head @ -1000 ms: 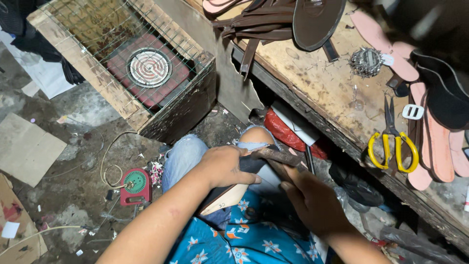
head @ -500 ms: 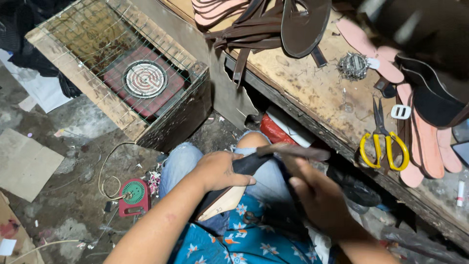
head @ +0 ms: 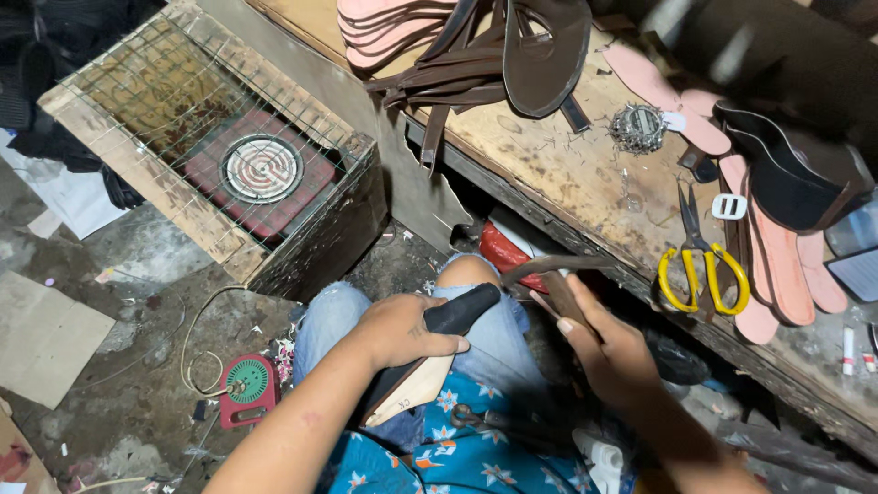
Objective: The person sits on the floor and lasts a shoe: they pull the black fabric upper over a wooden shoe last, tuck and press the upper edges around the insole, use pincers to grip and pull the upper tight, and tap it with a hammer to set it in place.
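The left hand (head: 400,331) is clenched over a black, rounded shoe form with a pale tan sole face (head: 430,366), pressing it down on the lap. The shoe form's long axis runs diagonally: its black tip points up and away toward the table, just past the left knee, and its tan end points back toward the body, over the blue flowered cloth (head: 476,462). The right hand (head: 608,352) grips a thin dark tool handle (head: 549,270); the handle sticks out beyond the fingers toward the table edge, and I cannot tell what its head is. The right hand lies just beside the shoe form's black tip, on its right, near but not touching; the left hand is the one on the form itself.

Beyond the shoe form's tip stands the worn wooden table (head: 549,174), bearing yellow-handled scissors (head: 700,261), pink insoles (head: 786,274) and dark brown leather straps (head: 476,64). Left of the shoe form, on the floor, sits a wire-topped wooden box holding a round coil heater (head: 262,168), and nearer, a small red and green round device (head: 247,384).
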### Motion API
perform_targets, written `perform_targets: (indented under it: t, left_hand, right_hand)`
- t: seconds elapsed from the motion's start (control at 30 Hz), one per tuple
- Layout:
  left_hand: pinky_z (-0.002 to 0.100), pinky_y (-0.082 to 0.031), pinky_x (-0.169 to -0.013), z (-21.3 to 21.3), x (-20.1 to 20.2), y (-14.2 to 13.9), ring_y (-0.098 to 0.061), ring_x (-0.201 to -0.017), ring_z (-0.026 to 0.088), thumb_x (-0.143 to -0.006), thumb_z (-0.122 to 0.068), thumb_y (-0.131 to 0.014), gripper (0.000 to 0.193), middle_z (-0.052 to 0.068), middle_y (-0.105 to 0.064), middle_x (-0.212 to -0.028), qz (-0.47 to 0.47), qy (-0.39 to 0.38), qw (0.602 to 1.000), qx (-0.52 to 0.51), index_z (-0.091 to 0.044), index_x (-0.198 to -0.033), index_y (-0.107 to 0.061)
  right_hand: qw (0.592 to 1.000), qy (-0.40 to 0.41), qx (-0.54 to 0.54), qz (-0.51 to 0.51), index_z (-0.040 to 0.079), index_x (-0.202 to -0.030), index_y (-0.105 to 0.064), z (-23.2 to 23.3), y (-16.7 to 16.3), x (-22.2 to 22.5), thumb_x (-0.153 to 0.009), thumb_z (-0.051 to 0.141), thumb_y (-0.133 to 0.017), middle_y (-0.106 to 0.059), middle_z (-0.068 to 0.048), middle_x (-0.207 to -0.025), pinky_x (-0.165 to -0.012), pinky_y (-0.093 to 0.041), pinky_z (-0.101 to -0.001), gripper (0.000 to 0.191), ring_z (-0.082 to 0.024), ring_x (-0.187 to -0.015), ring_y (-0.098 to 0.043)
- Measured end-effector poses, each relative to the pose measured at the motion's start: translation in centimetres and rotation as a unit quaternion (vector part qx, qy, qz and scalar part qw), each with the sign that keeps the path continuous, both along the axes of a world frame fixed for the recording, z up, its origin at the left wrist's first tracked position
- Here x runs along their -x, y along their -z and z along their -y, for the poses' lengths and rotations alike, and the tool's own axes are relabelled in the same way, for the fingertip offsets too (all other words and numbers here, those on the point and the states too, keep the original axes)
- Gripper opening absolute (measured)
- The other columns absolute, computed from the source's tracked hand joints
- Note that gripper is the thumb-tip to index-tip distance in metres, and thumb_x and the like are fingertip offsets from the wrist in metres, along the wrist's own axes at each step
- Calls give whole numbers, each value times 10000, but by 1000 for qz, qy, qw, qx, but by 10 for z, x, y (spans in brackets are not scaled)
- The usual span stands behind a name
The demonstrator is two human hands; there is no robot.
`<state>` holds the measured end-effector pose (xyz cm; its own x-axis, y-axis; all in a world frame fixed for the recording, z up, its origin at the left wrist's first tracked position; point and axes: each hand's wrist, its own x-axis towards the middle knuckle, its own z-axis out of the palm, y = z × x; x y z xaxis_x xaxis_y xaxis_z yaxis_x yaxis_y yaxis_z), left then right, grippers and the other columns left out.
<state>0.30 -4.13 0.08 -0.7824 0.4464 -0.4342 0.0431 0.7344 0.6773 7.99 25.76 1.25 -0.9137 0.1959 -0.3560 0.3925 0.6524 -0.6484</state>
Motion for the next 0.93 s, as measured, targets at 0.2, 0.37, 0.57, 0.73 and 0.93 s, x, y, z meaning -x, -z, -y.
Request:
perform_targets:
  t: [0.2, 0.37, 0.57, 0.73, 0.93]
  left_hand:
    - [402, -545, -911, 2, 7, 14, -727, -999, 326, -607, -652, -790, 835, 182, -757, -1002, -15, 14, 1000, -23, -121, -1248, -719]
    - [404, -579, -862, 6, 24, 21, -774, -926, 319, -600, -539, -811, 730, 165, -767, -970, -27, -54, 993, -102, -71, -1156, -733]
    - [445, -536, -829, -29, 31, -15, -706, -933, 367, -670, -416, -854, 584, 194, -734, -983, -146, -67, 986, -43, -84, -1137, -740]
    - [340, -580, -802, 20, 5, -71, -749, -867, 225, -772, -288, -803, 385, 119, -767, -953, -142, -49, 959, -242, -52, -1069, -735]
    - [330, -557, -856, 51, -41, -89, -708, -954, 219, -808, -260, -813, 376, 104, -721, -1020, -168, -79, 937, -297, -32, -1086, -703]
  right_hand:
    - [922, -205, -78, -318, 125, -1536, -457, -18, 19, 2, -984, 223, -641, -688, -194, -1165, -848, -517, -347, 590, -281, -1020, -689]
    - [969, 97, 221, 45, 280, -1581, -399, -15, 24, 8, -934, 216, -606, -604, -56, -790, -534, -486, -313, 683, -148, -556, -543]
    - [952, 114, 278, 52, 270, -1571, -437, 8, 1, -1, -930, 199, -551, -611, -57, -764, -540, -508, -310, 656, -152, -558, -566]
    - [951, 80, 294, -43, 228, -1624, -385, 10, -44, -10, -924, 146, -592, -647, -82, -790, -561, -517, -310, 734, -147, -578, -577]
    - [985, -90, 94, -114, 89, -1437, -535, 49, -82, -17, -873, 209, -729, -746, -106, -922, -725, -600, -291, 609, -165, -719, -752]
